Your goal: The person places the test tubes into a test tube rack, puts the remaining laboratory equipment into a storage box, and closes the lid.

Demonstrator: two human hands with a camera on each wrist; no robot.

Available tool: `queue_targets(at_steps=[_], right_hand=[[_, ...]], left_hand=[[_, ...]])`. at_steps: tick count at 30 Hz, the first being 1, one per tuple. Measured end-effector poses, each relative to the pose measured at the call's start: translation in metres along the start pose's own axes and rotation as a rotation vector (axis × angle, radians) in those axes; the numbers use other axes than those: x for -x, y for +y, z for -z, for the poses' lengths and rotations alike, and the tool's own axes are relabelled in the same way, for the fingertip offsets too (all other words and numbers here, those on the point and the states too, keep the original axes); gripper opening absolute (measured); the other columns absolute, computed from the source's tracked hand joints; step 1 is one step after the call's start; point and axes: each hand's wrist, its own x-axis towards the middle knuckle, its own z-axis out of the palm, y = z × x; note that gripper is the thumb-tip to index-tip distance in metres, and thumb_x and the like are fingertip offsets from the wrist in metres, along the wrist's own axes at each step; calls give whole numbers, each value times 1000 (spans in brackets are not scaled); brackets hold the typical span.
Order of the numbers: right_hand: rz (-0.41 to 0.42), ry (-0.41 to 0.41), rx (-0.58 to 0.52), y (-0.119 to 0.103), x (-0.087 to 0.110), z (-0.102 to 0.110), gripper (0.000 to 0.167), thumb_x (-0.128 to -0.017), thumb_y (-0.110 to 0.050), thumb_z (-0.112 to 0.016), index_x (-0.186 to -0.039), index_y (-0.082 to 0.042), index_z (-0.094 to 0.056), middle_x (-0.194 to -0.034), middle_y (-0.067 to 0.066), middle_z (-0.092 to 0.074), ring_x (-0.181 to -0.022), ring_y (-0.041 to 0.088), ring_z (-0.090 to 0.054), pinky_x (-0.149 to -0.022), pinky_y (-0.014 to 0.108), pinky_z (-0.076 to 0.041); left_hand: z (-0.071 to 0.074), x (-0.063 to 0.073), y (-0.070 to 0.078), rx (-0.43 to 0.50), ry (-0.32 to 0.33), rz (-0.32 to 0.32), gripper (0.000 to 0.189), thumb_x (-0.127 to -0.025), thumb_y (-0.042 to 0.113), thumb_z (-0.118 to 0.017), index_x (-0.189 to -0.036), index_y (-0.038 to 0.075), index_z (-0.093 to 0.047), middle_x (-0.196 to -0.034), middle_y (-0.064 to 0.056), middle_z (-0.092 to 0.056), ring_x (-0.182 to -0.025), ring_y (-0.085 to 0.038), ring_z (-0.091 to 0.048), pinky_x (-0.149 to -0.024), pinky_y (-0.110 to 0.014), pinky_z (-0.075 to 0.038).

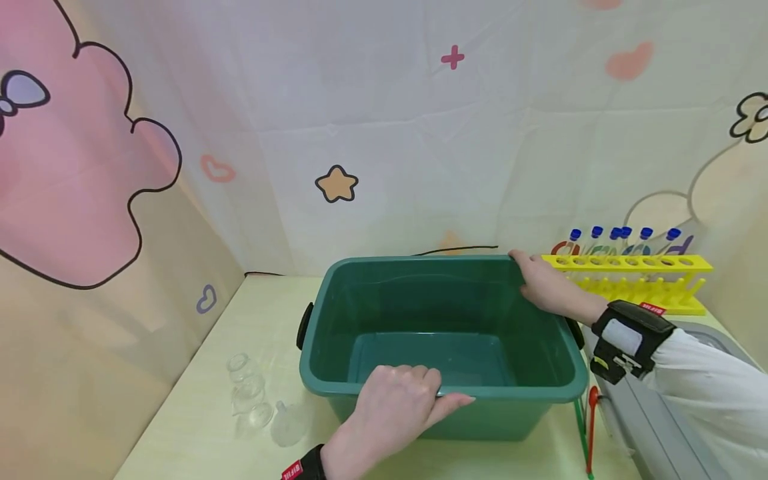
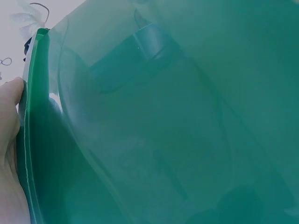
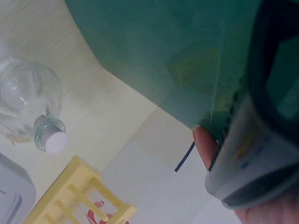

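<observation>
A deep green plastic tub (image 1: 420,260) with black side handles stands on the table, and no objects show inside it. At the middle of its front rim, my left hand (image 1: 396,403) grips the edge with fingers curled over it. My right hand (image 1: 549,287) holds the far right corner of the rim. In the left wrist view the tub's green wall (image 2: 140,140) fills most of the frame, with part of the left hand (image 2: 10,149) at the rim. A fingertip (image 3: 204,145) of the right hand presses the tub's edge in the right wrist view.
Behind the right forearm stands a yellow rack (image 1: 630,265) with several blue-capped tubes (image 1: 612,244). A grey tray (image 1: 654,420) and a red stirrer (image 1: 591,427) lie at right. Clear glassware (image 1: 247,387) sits left. A stoppered flask (image 3: 28,95) stands near the tub.
</observation>
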Motion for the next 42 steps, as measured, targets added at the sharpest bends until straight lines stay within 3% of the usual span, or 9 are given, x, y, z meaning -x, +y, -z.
queue_targets(at_steps=[7, 14, 24, 28, 33, 39, 42], right_hand=[[-21, 13, 29, -2, 0, -1, 58, -82, 9, -54, -131, 13, -23, -111, 34, -44, -86, 37, -49, -74, 50, -45], [-51, 49, 18, -6, 1, -6, 58, -82, 9, -54, -132, 13, -23, -113, 35, -42, -86, 38, -50, -75, 51, -44], [-80, 40, -27, -5, 2, -7, 60, -82, 11, -50, -133, 14, -19, -115, 36, -38, -87, 40, -48, -78, 54, -41], [-77, 37, -28, -6, 0, -8, 59, -83, 11, -50, -133, 14, -19, -115, 36, -38, -87, 40, -47, -78, 54, -41], [-82, 45, -17, -6, 0, -8, 59, -83, 11, -51, -132, 14, -20, -112, 36, -39, -83, 38, -48, -74, 52, -44], [-60, 62, -9, -6, 1, -8, 58, -83, 11, -52, -133, 13, -22, -114, 37, -39, -87, 41, -49, -74, 53, -43], [-58, 64, -7, -6, 1, -8, 59, -83, 11, -52, -133, 13, -22, -114, 37, -39, -88, 41, -48, -75, 54, -43]], left_hand=[[-2, 0, -1, 3, 7, 10, 58, -89, 52, -43, -49, 16, -21, -50, 9, -7, -36, -5, -11, -38, -18, -6], [4, 1, -2, 38, 14, 0, 54, -90, 49, -45, -53, 16, -23, -53, 9, -8, -39, -5, -12, -39, -17, -8], [18, 6, -22, 72, 18, 18, 47, -93, 42, -43, -58, 14, -33, -55, 9, -17, -45, -5, -22, -42, -14, -14], [32, 9, -37, 122, 73, 49, 38, -94, 36, -46, -65, 11, -46, -61, 7, -38, -55, -7, -38, -46, -12, -28], [55, 12, -65, 181, 159, 128, 30, -94, 29, -48, -78, 5, -56, -78, -2, -54, -70, -16, -52, -53, -22, -44], [76, 30, -111, 73, 214, 277, 26, -91, 24, -51, -81, 2, -58, -78, -7, -56, -70, -21, -54, -48, -31, -45], [77, 47, -136, 29, 171, 397, 16, -87, 16, -58, -82, 2, -58, -77, -9, -55, -69, -24, -54, -48, -34, -43]])
